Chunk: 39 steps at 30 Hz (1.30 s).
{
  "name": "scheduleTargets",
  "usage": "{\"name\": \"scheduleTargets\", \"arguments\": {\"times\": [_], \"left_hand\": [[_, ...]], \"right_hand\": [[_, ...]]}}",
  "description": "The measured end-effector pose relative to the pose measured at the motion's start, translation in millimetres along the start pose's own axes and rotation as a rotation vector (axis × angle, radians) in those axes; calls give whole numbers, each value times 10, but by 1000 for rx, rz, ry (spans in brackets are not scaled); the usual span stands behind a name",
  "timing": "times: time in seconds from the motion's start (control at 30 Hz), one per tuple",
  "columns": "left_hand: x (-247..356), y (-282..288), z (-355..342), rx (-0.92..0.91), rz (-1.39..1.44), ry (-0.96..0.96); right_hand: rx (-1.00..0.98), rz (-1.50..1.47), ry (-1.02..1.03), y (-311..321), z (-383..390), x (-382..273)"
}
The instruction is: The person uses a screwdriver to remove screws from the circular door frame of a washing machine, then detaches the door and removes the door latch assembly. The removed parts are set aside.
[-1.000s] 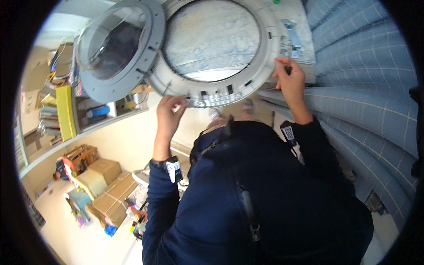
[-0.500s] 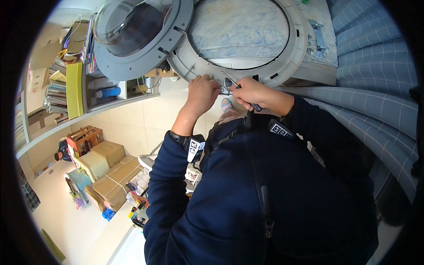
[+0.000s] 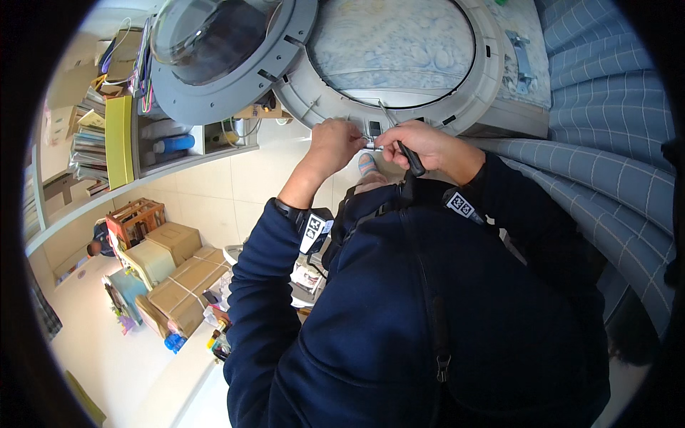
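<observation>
A white plastic door ring (image 3: pixel 485 78) lies on a pale marbled surface (image 3: pixel 392 50), with a grey-blue ring holding a clear bowl-shaped window (image 3: pixel 191 107) overlapping it at upper left. My left hand (image 3: pixel 332 146) is closed at the white ring's near edge, its fingertips on a small metal fitting (image 3: pixel 369 143). My right hand (image 3: pixel 424 148) grips a screwdriver (image 3: pixel 410 158) by its black handle, the shaft angled up across the ring beside that fitting. The fitting's exact shape is too small to make out.
Shelves with books (image 3: pixel 89 146), a blue bottle (image 3: pixel 173 143) and cords stand at left. Cardboard boxes (image 3: pixel 187 289) and a wooden crate (image 3: pixel 135 222) sit below, with a partly visible person (image 3: pixel 100 242) beside the crate. Blue checked fabric (image 3: pixel 599 93) covers the right side. My foot (image 3: pixel 367 164) shows below the ring.
My right hand has come left and down from the ring's right side to the front fitting, bringing the screwdriver. My left hand has risen and moved right. The view has shifted.
</observation>
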<state>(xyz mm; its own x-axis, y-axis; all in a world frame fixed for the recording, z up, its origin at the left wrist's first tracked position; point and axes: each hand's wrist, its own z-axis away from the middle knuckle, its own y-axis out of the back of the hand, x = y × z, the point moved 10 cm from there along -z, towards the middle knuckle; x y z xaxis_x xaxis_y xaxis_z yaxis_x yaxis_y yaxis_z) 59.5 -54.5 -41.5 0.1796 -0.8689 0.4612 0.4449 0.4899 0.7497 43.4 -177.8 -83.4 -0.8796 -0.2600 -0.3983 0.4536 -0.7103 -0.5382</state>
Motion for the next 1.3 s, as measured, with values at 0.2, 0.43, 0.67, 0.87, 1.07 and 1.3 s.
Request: {"name": "scheduleTargets", "arguments": {"times": [0.2, 0.43, 0.67, 0.87, 1.07, 1.3], "left_hand": [[242, -30, -45, 75, -442, -138], [327, -61, -36, 162, -422, -209], [220, 127, -31, 144, 13, -270], [89, 256, -115, 51, 604, -89], [508, 320, -228, 116, 697, -168], [590, 613, -151, 387, 674, -263]], "right_hand": [[-28, -8, 35, -28, -30, 13], [-121, 81, 38, -194, 19, -19], [-113, 67, 66, -170, 65, -93], [20, 288, 328, -54, 369, -497], [251, 382, 533, 100, 572, -795], [730, 533, 800, 1133, 1277, -1051]]}}
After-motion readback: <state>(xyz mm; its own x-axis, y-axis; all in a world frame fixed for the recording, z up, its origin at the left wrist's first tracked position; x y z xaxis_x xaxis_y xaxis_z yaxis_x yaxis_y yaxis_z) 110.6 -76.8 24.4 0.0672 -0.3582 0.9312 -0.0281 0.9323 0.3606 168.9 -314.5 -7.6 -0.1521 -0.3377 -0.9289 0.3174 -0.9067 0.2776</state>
